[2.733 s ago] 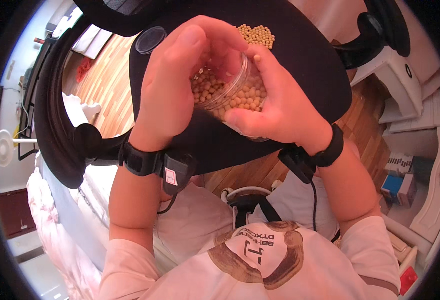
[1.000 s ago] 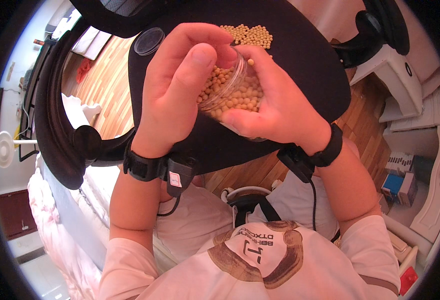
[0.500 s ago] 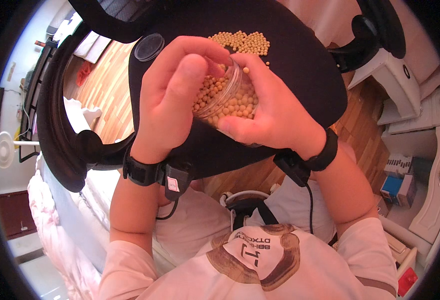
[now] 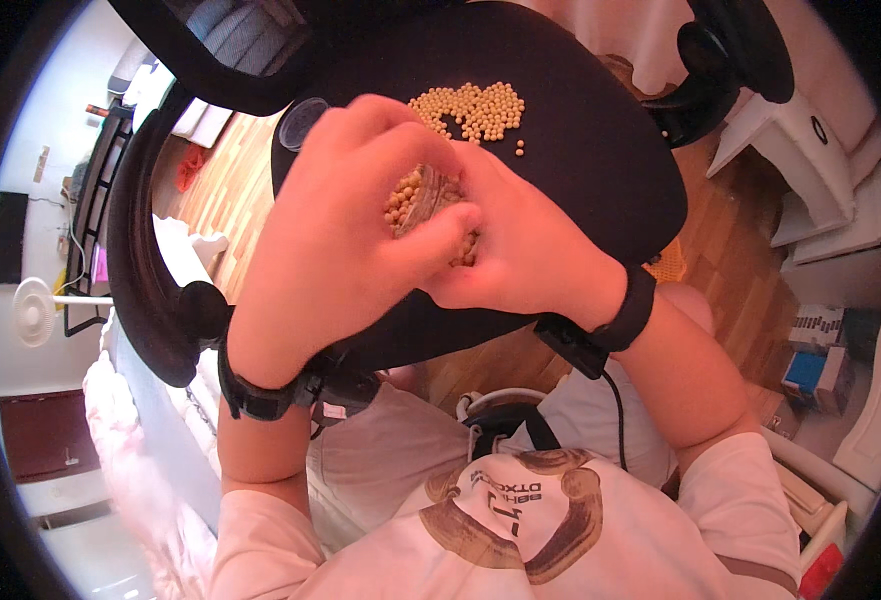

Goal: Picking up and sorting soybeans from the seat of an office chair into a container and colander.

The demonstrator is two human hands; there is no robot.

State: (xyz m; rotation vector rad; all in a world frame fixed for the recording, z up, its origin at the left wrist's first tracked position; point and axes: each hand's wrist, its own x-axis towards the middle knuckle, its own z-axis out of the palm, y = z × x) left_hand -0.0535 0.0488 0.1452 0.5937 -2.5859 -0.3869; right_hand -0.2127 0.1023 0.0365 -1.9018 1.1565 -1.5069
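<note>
A small clear jar [image 4: 430, 208] of soybeans is between my two hands, above the black chair seat [image 4: 600, 170]. My left hand [image 4: 345, 205] wraps over its left side and mouth, the thumb lying across the front. From the right, my right hand [image 4: 525, 240] grips the jar's body, its fingers partly behind it. Most of the jar is hidden; beans show through the gap between the hands. Beyond them, a loose patch of soybeans [image 4: 490, 115] lies spread on the seat, with a couple of single beans beside it. A round dark lid [image 4: 302, 122] rests at the seat's left edge.
Black armrests flank the seat, one on the left [image 4: 140, 240] and one at the upper right [image 4: 740, 60]. Both wrists carry black straps with small devices and cables. A white fan [image 4: 36, 312] stands far left; boxes [image 4: 815, 375] sit on a shelf at right.
My left hand has turned and closed over the jar, its thumb now across the front. The jar sits slightly lower and is more covered. The view has shifted a little.
</note>
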